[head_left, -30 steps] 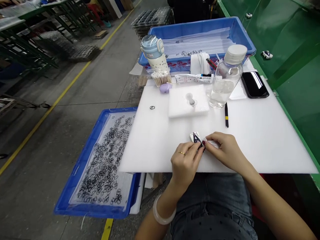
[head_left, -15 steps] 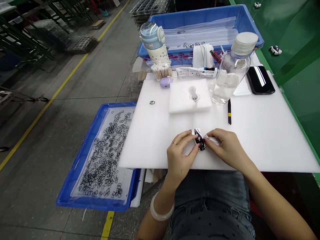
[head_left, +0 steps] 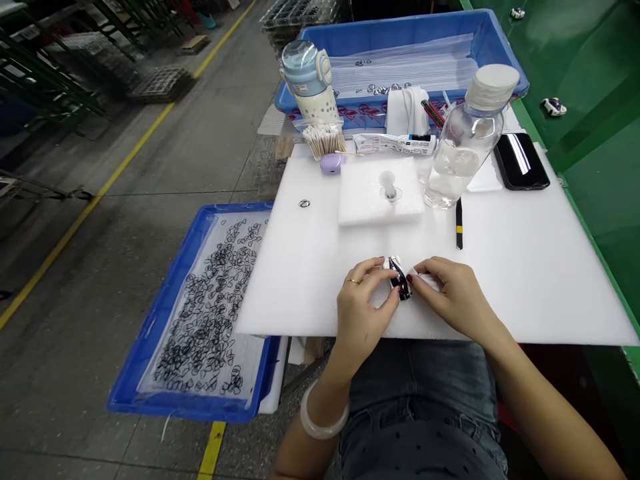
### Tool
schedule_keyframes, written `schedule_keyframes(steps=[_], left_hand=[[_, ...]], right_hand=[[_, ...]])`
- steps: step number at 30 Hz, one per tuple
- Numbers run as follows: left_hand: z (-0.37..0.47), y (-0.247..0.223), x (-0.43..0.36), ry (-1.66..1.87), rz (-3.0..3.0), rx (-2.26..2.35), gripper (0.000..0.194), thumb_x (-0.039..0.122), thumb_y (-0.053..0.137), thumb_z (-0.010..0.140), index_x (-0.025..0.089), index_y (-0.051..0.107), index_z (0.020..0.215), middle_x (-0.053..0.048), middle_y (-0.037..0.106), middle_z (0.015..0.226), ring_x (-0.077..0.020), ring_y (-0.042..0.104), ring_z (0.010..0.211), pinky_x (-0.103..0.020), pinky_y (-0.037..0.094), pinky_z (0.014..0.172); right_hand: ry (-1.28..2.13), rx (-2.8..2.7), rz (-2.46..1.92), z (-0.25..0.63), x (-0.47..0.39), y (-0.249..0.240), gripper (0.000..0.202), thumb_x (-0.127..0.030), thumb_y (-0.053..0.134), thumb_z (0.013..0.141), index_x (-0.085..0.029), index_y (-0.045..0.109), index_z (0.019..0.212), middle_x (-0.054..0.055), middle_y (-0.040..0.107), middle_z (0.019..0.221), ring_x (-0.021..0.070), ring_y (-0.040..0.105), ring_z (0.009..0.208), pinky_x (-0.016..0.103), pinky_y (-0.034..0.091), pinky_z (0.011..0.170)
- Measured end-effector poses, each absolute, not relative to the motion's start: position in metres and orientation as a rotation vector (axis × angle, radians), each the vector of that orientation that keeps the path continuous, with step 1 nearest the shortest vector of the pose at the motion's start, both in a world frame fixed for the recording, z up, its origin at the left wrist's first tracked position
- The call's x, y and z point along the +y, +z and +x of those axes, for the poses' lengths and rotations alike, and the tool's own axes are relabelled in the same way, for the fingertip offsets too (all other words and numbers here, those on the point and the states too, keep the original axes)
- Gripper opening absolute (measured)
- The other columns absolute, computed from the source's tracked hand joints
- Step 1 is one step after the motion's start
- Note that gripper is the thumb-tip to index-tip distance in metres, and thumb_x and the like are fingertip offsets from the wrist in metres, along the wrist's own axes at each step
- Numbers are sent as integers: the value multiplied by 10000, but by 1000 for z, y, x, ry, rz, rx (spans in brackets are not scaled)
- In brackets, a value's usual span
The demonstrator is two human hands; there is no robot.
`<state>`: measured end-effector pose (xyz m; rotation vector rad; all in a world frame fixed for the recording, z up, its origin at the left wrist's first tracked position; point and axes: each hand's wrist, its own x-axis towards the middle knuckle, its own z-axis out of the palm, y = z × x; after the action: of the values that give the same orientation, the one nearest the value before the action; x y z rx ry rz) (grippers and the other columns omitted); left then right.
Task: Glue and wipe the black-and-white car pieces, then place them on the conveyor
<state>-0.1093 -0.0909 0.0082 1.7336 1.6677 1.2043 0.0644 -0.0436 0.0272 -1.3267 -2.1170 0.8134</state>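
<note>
My left hand (head_left: 364,303) grips a small black and white toy car (head_left: 399,279) between thumb and fingers, just above the front part of the white foam board (head_left: 300,280). To its right, my right hand (head_left: 453,290) pinches a folded white cloth (head_left: 429,280), its tip close to the car's side. Beyond the hands sits a white foam block (head_left: 365,193) with a small clear cup set in its top. Black tweezers (head_left: 459,227) with a yellow band lie to the right of the block. A small black ring-like part (head_left: 305,203) rests on the board at the left.
A clear bottle (head_left: 457,160), a phone (head_left: 521,161), cotton swabs (head_left: 324,139), a purple case (head_left: 332,163), a tube (head_left: 395,143) and a blue cup (head_left: 307,80) line the back. Behind is a blue bin (head_left: 400,28); lower left, a blue tray (head_left: 125,380) of black parts.
The tip of the white cloth in my right hand has drawn slightly back from the car. My left hand has shifted a little while keeping its grip.
</note>
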Motion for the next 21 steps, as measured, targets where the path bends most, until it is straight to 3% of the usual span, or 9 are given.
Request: schedule_keyframes(steps=[4, 6, 9, 11, 21], left_hand=[[-123, 13, -82, 961, 1925, 1454, 565, 135, 756, 789, 310, 589, 1299, -76, 525, 1448, -310, 476, 1347, -516, 453, 1081], [-127, 13, -77, 879, 2007, 1366, 654, 157, 792, 771, 330, 544, 1351, -73, 507, 1465, -313, 465, 1356, -509, 433, 1098], [-125, 9, -75, 920, 2011, 1494, 509, 290, 867, 707, 262, 667, 1174, -81, 631, 1181, -292, 611, 1104, -454, 519, 953], [-122, 7, -76, 979, 1979, 1586, 460, 361, 887, 670, 223, 707, 1069, -66, 626, 1026, -266, 625, 978, -418, 537, 866], [-125, 10, -81, 1022, 1876, 1549, 302, 196, 793, 784, 232, 704, 1071, -40, 630, 1013, -226, 617, 985, -377, 513, 873]], right_hand=[[855, -2093, -1306, 66, -44, 26, 162, -274, 560, 919, -182, 666, 837, 27, 669, 754, 141, 568, 623, 267, 393, 569], [872, -2095, -1303, 68, -44, 26, 148, -264, 568, 916, -183, 673, 853, 26, 670, 764, 143, 573, 641, 267, 399, 580], [910, -2099, -1308, 70, -43, 25, 127, -270, 589, 912, -185, 679, 886, 19, 663, 776, 140, 567, 648, 265, 391, 573], [952, -2104, -1299, 72, -43, 25, 125, -278, 595, 914, -187, 680, 914, 20, 669, 810, 143, 579, 678, 266, 403, 590], [946, -2140, -1264, 73, -43, 24, 104, -244, 598, 918, -178, 677, 936, 20, 653, 838, 139, 578, 716, 265, 401, 625]])
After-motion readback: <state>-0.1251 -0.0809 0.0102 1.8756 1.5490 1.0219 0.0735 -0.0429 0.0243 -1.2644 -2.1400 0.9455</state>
